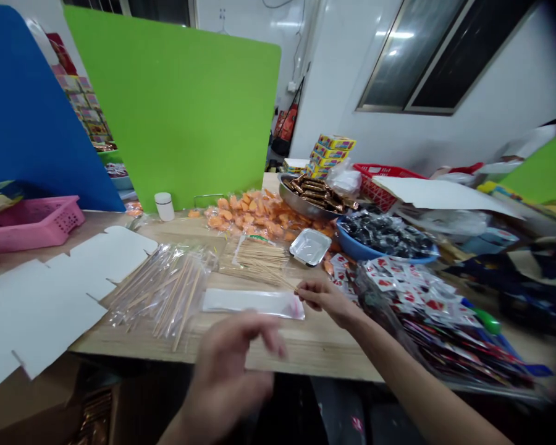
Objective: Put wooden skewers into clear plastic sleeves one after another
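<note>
My right hand (327,300) pinches the near end of a thin wooden stick (282,282) that lies against a pile of loose sticks (254,259) on the wooden table. Just left of that hand lies a flat clear plastic sleeve (252,303). My left hand (231,371) hovers blurred above the table's near edge with its fingers apart and nothing in it. Several clear bags of sticks (162,287) lie to the left of the sleeve.
White die-cut cardboard (41,303) covers the table's left side, with a pink basket (32,219) behind. Orange candies (254,216), a small metal tray (309,246), a metal bowl of brown sweets (315,194), a blue bowl of dark sweets (384,238) and red-white sachets (412,290) crowd the right.
</note>
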Available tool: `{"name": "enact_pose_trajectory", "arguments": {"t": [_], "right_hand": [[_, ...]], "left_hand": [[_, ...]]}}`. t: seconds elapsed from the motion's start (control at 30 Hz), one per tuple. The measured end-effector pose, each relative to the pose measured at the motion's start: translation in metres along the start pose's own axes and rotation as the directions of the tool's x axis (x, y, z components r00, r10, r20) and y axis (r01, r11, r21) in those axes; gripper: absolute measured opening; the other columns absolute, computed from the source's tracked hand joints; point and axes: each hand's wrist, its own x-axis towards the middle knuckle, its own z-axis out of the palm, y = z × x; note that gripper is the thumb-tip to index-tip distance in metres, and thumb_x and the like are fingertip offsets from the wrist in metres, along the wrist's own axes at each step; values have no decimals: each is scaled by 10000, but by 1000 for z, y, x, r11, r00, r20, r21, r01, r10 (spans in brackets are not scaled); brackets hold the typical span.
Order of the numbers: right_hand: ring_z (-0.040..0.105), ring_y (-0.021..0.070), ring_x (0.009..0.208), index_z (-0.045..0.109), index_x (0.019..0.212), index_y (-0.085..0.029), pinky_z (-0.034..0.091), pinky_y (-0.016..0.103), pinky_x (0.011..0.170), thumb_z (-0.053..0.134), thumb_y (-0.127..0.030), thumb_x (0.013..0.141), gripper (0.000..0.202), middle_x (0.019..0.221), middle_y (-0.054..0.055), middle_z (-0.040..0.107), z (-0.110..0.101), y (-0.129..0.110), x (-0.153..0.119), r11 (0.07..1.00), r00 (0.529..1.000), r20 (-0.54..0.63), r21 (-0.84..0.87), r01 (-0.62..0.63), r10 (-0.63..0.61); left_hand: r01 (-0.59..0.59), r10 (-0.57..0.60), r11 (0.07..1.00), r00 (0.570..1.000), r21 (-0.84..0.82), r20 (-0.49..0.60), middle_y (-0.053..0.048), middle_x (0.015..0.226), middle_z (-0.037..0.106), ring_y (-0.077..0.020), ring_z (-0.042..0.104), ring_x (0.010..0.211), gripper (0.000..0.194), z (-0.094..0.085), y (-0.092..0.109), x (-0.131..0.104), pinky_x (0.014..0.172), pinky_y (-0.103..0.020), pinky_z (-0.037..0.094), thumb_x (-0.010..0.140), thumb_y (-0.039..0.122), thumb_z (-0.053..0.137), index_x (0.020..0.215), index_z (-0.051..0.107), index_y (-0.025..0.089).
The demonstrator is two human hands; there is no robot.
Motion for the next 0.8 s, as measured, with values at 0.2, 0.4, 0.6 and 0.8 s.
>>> {"name": "enact_pose_trajectory", "arguments": {"t": [0.2,0.4,0.6,0.8], "right_hand": [[292,51,431,562,654,-146,164,215,428,639,-490,694,355,500,-61,419,19,1,-38,926,982,161,347,-151,100],[360,65,433,563,640,-142,233,207,431,609,-522,699,388,473,-50,444,33,14,-53,956,976,186,249,-156,111],[438,94,495,509,659,-173,362,224,476,596,-498,709,340,564,-32,483,53,22,-62,963,996,-51,264,-60,76],[461,130,529,513,646,-194,331,244,524,504,-355,789,216,558,-10,509,12,31,-66,937,961,-267,-347,-26,-73]], "left_hand": [[373,-469,826,871,-423,-146,-76,858,648,-155,611,710,344,57,-73,47,580,-241,490,749,405,615,962,607,135],[379,-526,758,836,-531,-155,-27,612,626,-129,587,527,268,74,-91,38,537,-246,489,729,377,633,781,607,116],[417,-559,738,818,-531,-136,-37,593,627,-162,614,555,279,89,-95,18,572,-285,510,739,406,615,725,579,129],[238,-238,934,971,268,-32,-116,837,648,-257,605,838,224,92,-93,7,752,-394,493,732,341,612,815,616,133]]}}
